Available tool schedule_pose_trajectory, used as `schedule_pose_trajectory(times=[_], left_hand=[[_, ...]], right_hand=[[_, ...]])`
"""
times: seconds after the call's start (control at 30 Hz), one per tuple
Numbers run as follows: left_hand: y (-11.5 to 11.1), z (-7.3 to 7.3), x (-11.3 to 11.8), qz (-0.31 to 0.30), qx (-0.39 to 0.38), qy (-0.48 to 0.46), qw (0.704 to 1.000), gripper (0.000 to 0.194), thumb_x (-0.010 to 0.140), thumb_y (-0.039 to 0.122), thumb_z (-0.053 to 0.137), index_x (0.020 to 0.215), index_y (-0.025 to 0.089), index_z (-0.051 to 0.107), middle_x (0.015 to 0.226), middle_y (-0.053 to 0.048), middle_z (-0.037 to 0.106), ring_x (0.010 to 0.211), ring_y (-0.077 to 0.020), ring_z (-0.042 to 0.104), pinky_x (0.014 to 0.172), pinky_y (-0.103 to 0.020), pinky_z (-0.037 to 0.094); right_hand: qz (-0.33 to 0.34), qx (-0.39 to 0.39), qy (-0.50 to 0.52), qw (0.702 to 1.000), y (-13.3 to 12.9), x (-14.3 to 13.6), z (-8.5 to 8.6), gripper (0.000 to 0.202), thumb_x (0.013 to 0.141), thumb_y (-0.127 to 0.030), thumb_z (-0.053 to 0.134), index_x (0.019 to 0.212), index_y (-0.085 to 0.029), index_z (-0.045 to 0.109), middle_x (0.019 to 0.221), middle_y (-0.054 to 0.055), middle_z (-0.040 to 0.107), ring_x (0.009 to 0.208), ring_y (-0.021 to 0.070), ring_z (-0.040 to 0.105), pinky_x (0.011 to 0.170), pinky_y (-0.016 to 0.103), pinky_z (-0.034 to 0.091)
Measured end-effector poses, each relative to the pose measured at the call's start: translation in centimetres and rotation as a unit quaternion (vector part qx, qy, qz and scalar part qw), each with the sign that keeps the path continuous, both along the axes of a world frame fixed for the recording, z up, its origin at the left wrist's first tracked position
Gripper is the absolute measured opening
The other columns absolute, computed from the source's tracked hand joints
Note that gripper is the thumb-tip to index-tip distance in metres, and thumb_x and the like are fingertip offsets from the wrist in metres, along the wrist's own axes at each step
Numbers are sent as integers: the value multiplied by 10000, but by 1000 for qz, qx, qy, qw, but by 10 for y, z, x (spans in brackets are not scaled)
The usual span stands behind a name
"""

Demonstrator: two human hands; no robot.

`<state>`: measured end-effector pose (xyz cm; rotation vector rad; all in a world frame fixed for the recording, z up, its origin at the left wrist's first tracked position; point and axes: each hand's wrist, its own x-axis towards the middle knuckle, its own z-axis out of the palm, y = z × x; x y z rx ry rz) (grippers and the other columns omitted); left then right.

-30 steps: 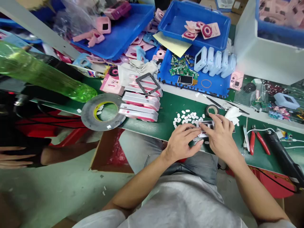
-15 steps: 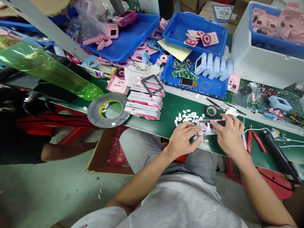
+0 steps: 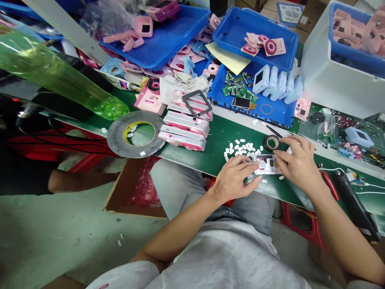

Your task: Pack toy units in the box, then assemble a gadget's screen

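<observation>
A small white casing [image 3: 265, 165] with an open, hollow upper face lies near the front edge of the green bench. My left hand [image 3: 236, 176] grips its left end between fingers and thumb. At the casing's right end, my right hand [image 3: 299, 162] has its index finger and thumb apart, with the fingertips close to a black tape roll [image 3: 271, 142]; whether they touch it I cannot tell. Small white oval pieces [image 3: 240, 147] are scattered beside and behind the casing.
A row of white-and-pink cases [image 3: 183, 130] with a black square frame [image 3: 197, 103] on top stands left, beside a large grey tape roll [image 3: 116, 138]. Blue trays [image 3: 219, 34] are behind. At right lie a black electric screwdriver [image 3: 353, 202] and red-handled pliers [image 3: 331, 186].
My right hand has drawn back from the casing's top toward the black tape roll, uncovering more of the casing's inside. My left hand stays on the casing. The view has shifted slightly.
</observation>
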<state>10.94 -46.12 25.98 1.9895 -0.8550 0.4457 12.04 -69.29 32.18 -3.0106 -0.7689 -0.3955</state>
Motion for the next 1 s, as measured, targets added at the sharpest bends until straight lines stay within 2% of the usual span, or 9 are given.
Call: schedule_pose_trajectory(times=[0.13, 0.3, 0.47, 1.0], left_hand=[[0, -1, 1, 10, -3, -9, 1000, 209, 904, 272, 675, 1062, 154, 743, 1035, -65, 816, 961, -241, 701, 833, -393, 636], [0, -3, 1, 12, 0, -3, 1000, 217, 907, 291, 678, 1056, 146, 742, 1051, -62, 815, 968, -243, 696, 820, -389, 636], [0, -3, 2, 11, 4, 0, 1000, 223, 909, 292, 670, 1062, 150, 748, 1060, -64, 815, 980, -241, 693, 837, -390, 631], [0, -2, 1, 20, 1, -7, 1000, 198, 923, 297, 658, 1042, 161, 739, 1054, -37, 820, 963, -234, 694, 813, -380, 632]], right_hand=[[64, -23, 40, 997, -3, 16, 2, 254, 985, -202, 577, 833, -221, 779, 1267, 109, 675, 1221, 330, 520, 961, 502, 385], [105, -19, 75, 991, -6, 26, 6, 247, 989, -210, 573, 842, -216, 772, 1264, 106, 680, 1197, 310, 527, 937, 472, 379], [155, -63, 69, 983, -6, 32, 11, 255, 1010, -220, 556, 869, -189, 766, 1219, 121, 691, 1187, 307, 536, 922, 452, 391], [206, -92, 65, 972, -5, 38, 16, 245, 989, -172, 577, 809, -178, 743, 1140, 115, 703, 1164, 296, 555, 935, 428, 361]])
